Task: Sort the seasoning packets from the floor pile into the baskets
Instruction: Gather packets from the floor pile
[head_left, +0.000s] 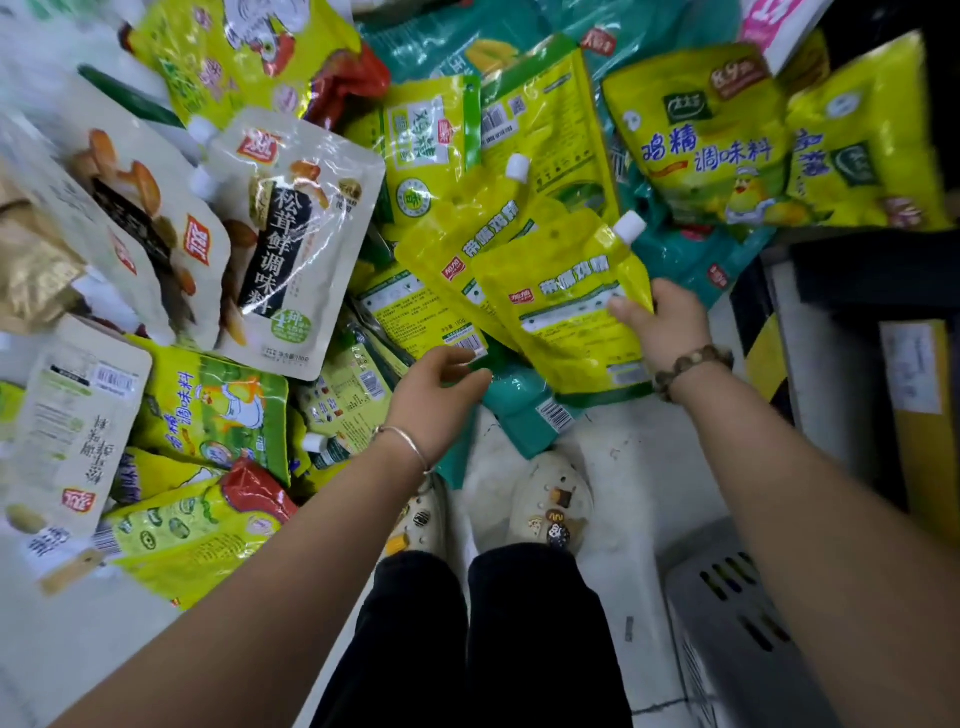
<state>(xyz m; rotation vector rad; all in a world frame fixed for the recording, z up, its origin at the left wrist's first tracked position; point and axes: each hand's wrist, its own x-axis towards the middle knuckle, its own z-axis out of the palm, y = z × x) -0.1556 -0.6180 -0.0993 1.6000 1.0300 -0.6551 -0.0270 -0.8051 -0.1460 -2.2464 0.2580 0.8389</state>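
1. Closest in are the person's dark trousers (467, 639) and pale shoes (550, 504). The feet are planted on a patch of bare white floor (618, 467) at the rim of the pile (208, 410).
2. The right hand (670, 322) grips a yellow pouch (566, 317) by its side edge, below the white spout, with the thumb on its face. The pouch's lower end lies over a teal packet (524, 410), so I can't say whether it is lifted clear.
3. The left hand (439, 387) is unclenched and holds nothing, fingers loosely curved. Its tips are at the barcode corner of a second yellow pouch (452, 270) of the same kind, which is tucked partly under the first.
4. To my eye this is the picking step, gathering matching pouches before carrying them off. Next, the left hand needs to pinch that corner and draw the pouch out from among its neighbours.
5. A grey basket (727, 618) sits at the lower right, beside the right arm. Only a corner shows, and its inside is hidden.
6. Room is tight. Packets crowd in from the left and ahead, and a brown box (914, 395) and a yellow-and-black striped edge (758, 332) close off the right. The free lane is the strip of floor between the feet and the basket.
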